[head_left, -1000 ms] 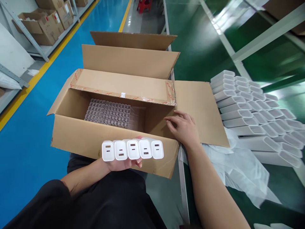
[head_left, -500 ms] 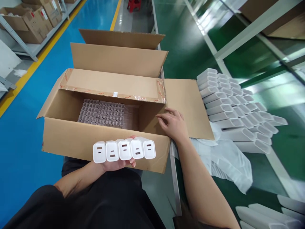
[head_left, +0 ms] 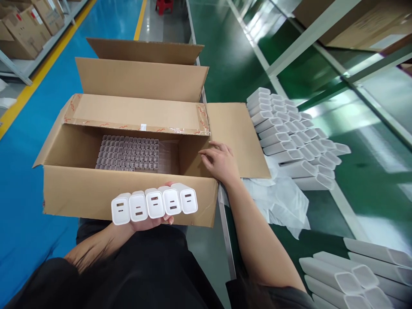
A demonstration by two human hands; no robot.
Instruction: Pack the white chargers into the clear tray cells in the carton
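Observation:
My left hand (head_left: 151, 222) holds a row of several white chargers (head_left: 154, 203) side by side, port faces up, in front of the near wall of an open cardboard box (head_left: 96, 191). Inside the box lies a clear plastic tray (head_left: 128, 153) with many small cells. My right hand (head_left: 219, 162) rests with fingers spread on the box's right rim, holding nothing. The box's right flap (head_left: 234, 137) lies flat over the green table.
A stack of white sleeve boxes (head_left: 289, 133) lies on the green table (head_left: 354, 180) to the right, with crumpled white plastic bags (head_left: 280, 201) beside it. More white sleeves (head_left: 350, 274) lie at lower right. Cardboard boxes (head_left: 25, 30) stand on shelving at far left.
The view has swung to the right, so box and hands appear further left. More white sleeves came into view at lower right. Both hands keep their hold and place.

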